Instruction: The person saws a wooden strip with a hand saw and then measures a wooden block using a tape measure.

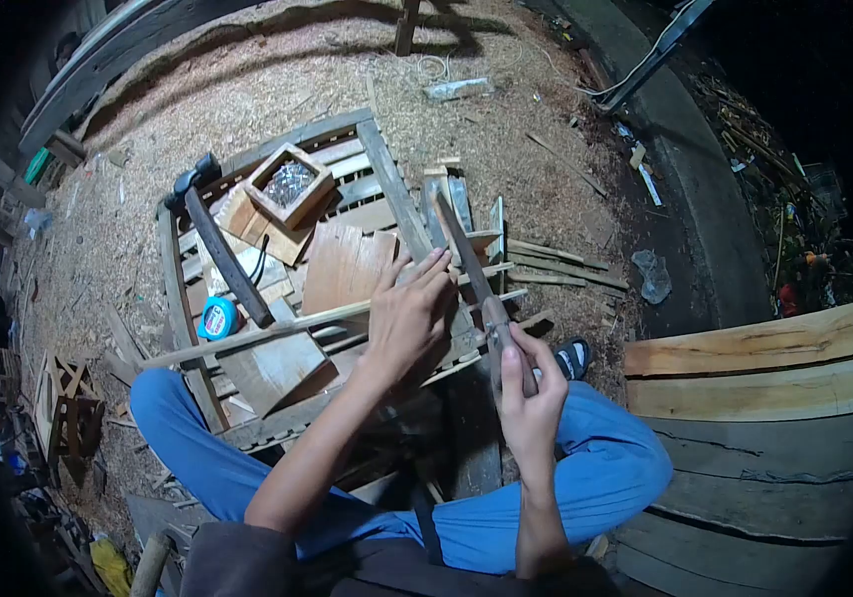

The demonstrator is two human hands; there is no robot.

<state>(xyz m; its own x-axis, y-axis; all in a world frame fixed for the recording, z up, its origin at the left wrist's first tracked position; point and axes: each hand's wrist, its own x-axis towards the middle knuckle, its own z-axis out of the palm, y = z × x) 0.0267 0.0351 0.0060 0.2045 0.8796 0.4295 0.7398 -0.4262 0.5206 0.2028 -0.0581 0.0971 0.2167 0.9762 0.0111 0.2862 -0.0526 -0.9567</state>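
My right hand (528,388) is closed round the handle of a long, dark-bladed knife (468,254), its blade angled forward and to the left. My left hand (411,308) lies over a thin wooden strip (247,340), gripping it against the slatted wooden pallet (379,159); its fingertips are close to the blade. The strip runs from my left knee toward the knife. On the pallet lie a hammer (227,257), a blue tape measure (218,318), a thin board (342,264) and a square wooden box (305,211) holding many nails.
Several thin sticks (561,264) lie right of the pallet. Wide planks (755,348) form a surface at my right. Shavings cover the ground (317,75), with a clear plastic bag (651,277) near the concrete edge. A small wooden frame (68,403) stands at the left.
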